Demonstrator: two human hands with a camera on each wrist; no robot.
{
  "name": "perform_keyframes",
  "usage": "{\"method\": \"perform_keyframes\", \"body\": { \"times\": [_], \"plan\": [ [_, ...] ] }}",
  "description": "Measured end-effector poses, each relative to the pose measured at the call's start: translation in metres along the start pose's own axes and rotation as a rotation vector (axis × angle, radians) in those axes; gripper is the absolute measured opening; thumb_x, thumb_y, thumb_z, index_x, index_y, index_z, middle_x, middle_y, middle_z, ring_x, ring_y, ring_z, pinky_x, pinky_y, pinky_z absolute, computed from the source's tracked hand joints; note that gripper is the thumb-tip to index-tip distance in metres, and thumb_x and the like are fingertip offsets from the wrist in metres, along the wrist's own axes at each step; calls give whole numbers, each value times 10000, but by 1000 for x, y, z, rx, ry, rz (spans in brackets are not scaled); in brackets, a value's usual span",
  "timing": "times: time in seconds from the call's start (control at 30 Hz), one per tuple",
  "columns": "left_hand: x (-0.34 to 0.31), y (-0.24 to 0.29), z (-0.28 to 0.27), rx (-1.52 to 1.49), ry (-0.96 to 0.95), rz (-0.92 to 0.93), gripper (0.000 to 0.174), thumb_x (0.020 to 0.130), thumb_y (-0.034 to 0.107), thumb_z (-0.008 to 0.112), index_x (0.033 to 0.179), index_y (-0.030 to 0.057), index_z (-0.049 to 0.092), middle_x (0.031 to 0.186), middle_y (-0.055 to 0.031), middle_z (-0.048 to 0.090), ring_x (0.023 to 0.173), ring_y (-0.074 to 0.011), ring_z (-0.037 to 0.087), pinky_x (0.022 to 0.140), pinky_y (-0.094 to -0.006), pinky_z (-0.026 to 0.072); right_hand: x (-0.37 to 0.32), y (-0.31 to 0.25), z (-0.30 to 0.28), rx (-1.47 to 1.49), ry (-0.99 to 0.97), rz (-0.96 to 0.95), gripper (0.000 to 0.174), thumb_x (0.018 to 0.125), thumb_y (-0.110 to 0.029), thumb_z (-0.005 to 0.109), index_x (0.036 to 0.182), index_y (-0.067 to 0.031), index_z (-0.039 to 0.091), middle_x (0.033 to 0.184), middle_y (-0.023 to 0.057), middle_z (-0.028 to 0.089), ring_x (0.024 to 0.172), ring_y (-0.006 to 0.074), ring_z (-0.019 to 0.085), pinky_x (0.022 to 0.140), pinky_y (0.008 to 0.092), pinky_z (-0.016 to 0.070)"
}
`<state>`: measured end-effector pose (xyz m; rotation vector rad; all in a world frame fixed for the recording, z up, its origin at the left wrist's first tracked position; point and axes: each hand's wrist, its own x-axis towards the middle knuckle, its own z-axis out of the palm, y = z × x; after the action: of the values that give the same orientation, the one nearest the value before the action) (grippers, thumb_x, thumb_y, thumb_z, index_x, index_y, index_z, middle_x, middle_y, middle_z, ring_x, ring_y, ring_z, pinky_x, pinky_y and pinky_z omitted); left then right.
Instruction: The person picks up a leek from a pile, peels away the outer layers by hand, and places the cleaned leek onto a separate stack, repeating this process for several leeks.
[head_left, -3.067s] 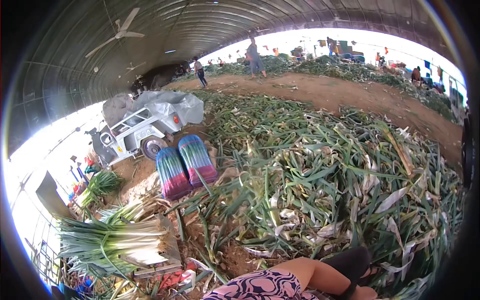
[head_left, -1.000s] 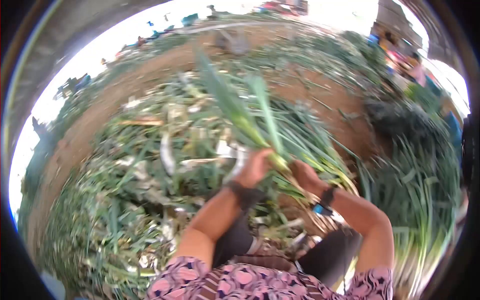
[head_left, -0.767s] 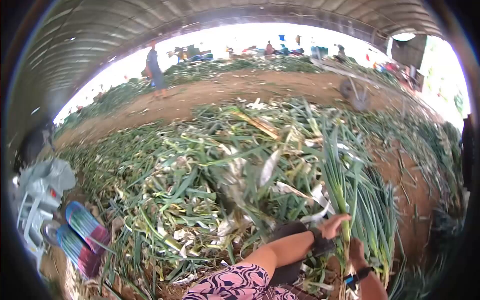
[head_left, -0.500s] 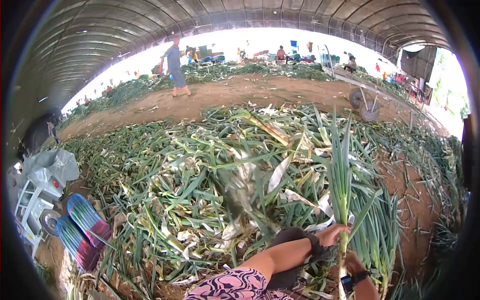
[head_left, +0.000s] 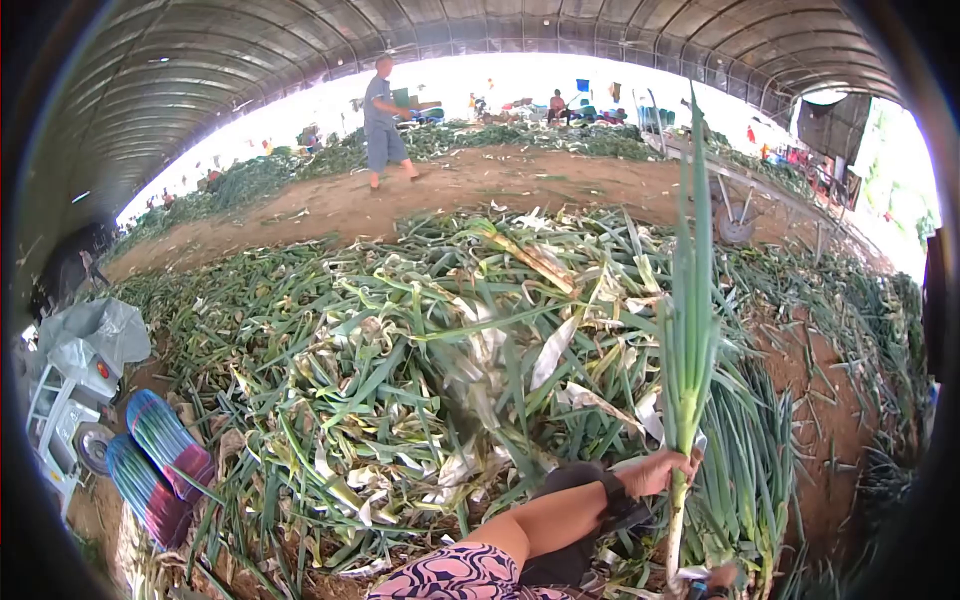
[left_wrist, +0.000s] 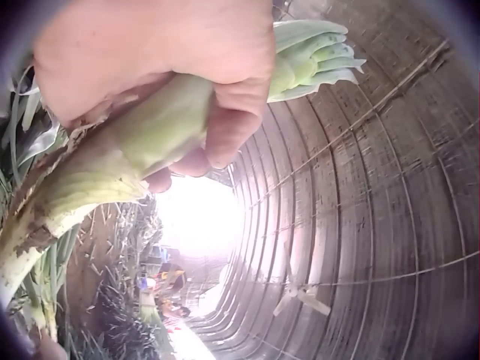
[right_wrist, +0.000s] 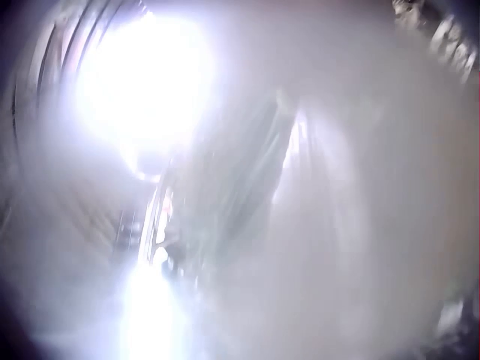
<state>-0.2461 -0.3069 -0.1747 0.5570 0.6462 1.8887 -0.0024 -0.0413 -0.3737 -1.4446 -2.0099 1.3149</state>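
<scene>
My left hand point(head_left: 652, 474) grips a large green onion point(head_left: 688, 370) just below its leaves; the leaves point up and the pale stalk runs down. The left wrist view shows the fingers of this hand point(left_wrist: 172, 52) curled round the stalk point(left_wrist: 82, 176), where torn brownish skin hangs. My right hand point(head_left: 722, 578) is blurred at the head view's bottom edge, beside the stalk's lower end; its fingers cannot be made out. Haze and glare fill the right wrist view, hiding that hand. A row of green onions point(head_left: 745, 450) lies just right of the held one.
A wide heap of cut leaves point(head_left: 400, 350) spreads in front. Two filled net bags point(head_left: 170, 445) and a grey cart point(head_left: 75, 390) stand at the left. Beyond the heap, a person point(head_left: 384, 125) is on the dirt path point(head_left: 450, 180). A wheeled barrow point(head_left: 735, 222) is at the back right.
The head view has swung from the bags and cart to the leaf heap. The held onion has come up higher, its lower stalk now pale. My right hand has moved down from it. The walking person has moved right.
</scene>
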Motion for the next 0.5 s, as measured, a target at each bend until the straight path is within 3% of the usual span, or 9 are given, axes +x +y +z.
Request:
{"method": "perform_keyframes", "body": {
  "times": [0.13, 0.17, 0.27, 0.33, 0.5],
  "plan": [
    [6, 17, -18, -33, 67, 115, 217, 700, 70, 568, 916, 77, 542, 717, -41, 541, 709, -166, 553, 679, -326, 465, 12, 21, -51, -194, 117, 29, 244, 853, -206, 515, 991, -12, 564, 906, 80, 587, 765, 158, 540, 643, 315, 425],
    [1, 27, -11, -148, 99, 153, 225, 707, 5, 573, 922, 56, 535, 745, -52, 544, 676, -179, 561, 644, -311, 462, 15, 23, -62, -223, 131, 34, 253, 857, -209, 513, 1009, -14, 559, 924, 77, 584, 783, 157, 539, 656, 313, 423],
    [1, 39, -24, -253, 105, 247, 203, 721, 13, 566, 914, 57, 520, 739, -63, 540, 682, -199, 564, 671, -338, 475, 26, 25, -88, -268, 161, 35, 282, 869, -218, 507, 1064, -18, 542, 976, 68, 574, 836, 153, 534, 697, 306, 420],
    [-4, 50, -34, -316, 251, 268, 263, 736, 35, 559, 988, 36, 481, 721, -61, 531, 677, -191, 562, 679, -333, 480, 34, 21, -103, -257, 170, 20, 303, 878, -224, 503, 1101, -21, 531, 1011, 62, 568, 872, 150, 530, 724, 302, 418],
    [5, 46, -65, -254, 596, 282, 219, 764, 64, 579, 969, 33, 510, 747, -78, 545, 679, -200, 562, 643, -327, 471, 46, -42, -131, 4, 124, -118, 361, 899, -239, 492, 1192, -29, 503, 1098, 48, 553, 961, 144, 522, 792, 290, 413]
  ]
}}
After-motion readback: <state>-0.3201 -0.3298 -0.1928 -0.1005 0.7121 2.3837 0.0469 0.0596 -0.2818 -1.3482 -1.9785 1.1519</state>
